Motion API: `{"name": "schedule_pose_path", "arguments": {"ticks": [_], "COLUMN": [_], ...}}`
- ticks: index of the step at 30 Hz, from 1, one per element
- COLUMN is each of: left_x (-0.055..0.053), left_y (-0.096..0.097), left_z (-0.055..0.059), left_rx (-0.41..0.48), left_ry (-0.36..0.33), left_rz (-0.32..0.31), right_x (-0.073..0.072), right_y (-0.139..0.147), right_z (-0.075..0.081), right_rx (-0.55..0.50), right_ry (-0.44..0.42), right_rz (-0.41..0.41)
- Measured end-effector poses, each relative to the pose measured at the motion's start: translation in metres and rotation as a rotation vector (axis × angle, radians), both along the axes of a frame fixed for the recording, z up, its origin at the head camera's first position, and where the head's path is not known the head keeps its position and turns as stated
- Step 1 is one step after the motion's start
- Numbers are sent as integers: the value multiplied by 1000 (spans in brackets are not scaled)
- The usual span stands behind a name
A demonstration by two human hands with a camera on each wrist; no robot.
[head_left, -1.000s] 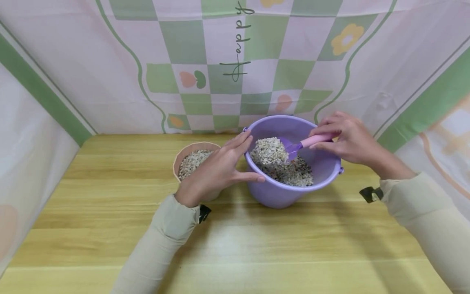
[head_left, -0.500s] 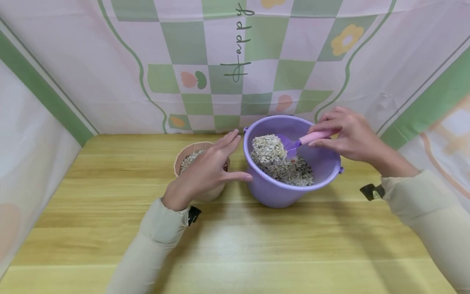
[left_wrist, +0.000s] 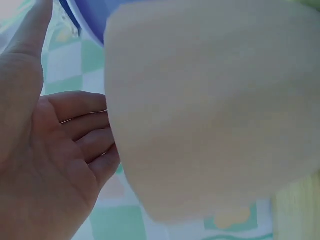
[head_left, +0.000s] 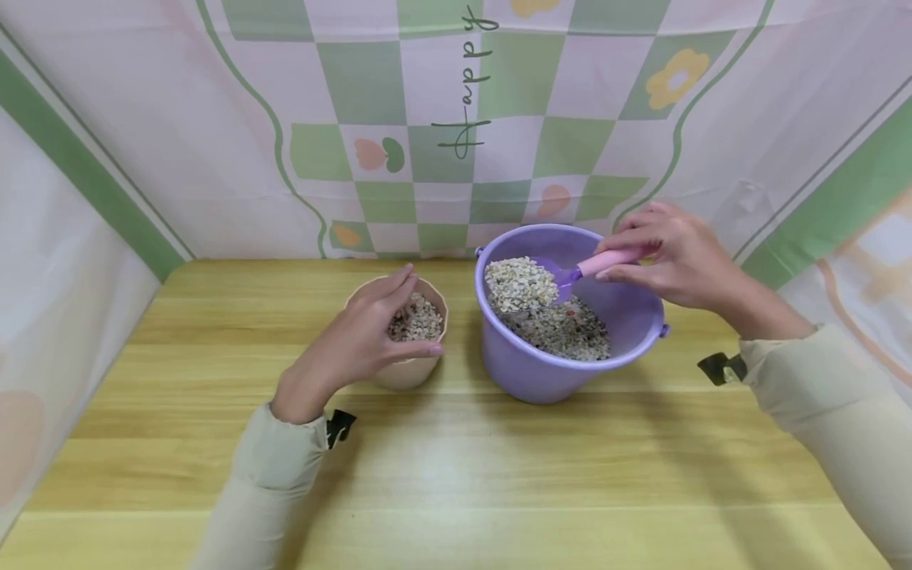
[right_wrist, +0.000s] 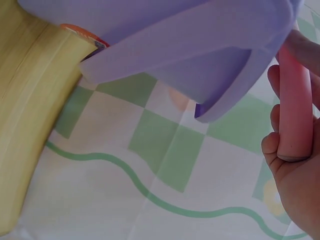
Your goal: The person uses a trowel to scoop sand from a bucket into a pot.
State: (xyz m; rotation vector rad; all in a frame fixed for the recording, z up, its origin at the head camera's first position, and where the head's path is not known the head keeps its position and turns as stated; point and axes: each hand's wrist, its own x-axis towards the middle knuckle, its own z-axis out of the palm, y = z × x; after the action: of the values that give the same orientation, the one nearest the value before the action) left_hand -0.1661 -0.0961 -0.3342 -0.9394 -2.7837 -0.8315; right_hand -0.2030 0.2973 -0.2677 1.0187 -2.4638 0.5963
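My right hand (head_left: pixel 673 257) grips the pink handle of a small purple toy shovel (head_left: pixel 606 260), a hold that also shows in the right wrist view. A heap of pale gravel (head_left: pixel 522 285) lies on its blade, held over the purple bucket (head_left: pixel 530 380). Darker mixed gravel (head_left: pixel 570 332) covers the bucket's bottom. Over the beige pot (head_left: pixel 404 375), left of the bucket, my left hand (head_left: pixel 349 336) spreads thumb and fingers across its mouth. In the left wrist view the fingertips (left_wrist: pixel 107 160) reach the pot's side, partly hidden by it. Gravel (head_left: pixel 416 318) fills the pot.
Both containers stand near the back of a wooden table (head_left: pixel 456 475). A green-and-white checked cloth (head_left: pixel 435 150) hangs right behind them, with cloth walls on either side. The bucket's handle (right_wrist: pixel 175 50) hangs low in the right wrist view.
My left hand has left the bucket's rim and moved left to the pot, uncovering the pot's right side. The loaded shovel has shifted slightly up and left, still over the bucket.
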Motion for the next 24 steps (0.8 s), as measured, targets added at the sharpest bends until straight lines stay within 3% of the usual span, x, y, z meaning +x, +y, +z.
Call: {"name": "schedule_pose_path", "arguments": {"ticks": [6,24], "left_x": [2,-4], "left_y": [-18,-40], "left_z": [-3,-15], "left_rx": [2,1], "left_ry": [-141,-166], "left_rz": [84,134], "right_x": [0,2], "right_y": [-7,-32], "right_z": [3,6], "right_rx": [4,28], "right_ry": [6,43], "right_rz": [22,60]}}
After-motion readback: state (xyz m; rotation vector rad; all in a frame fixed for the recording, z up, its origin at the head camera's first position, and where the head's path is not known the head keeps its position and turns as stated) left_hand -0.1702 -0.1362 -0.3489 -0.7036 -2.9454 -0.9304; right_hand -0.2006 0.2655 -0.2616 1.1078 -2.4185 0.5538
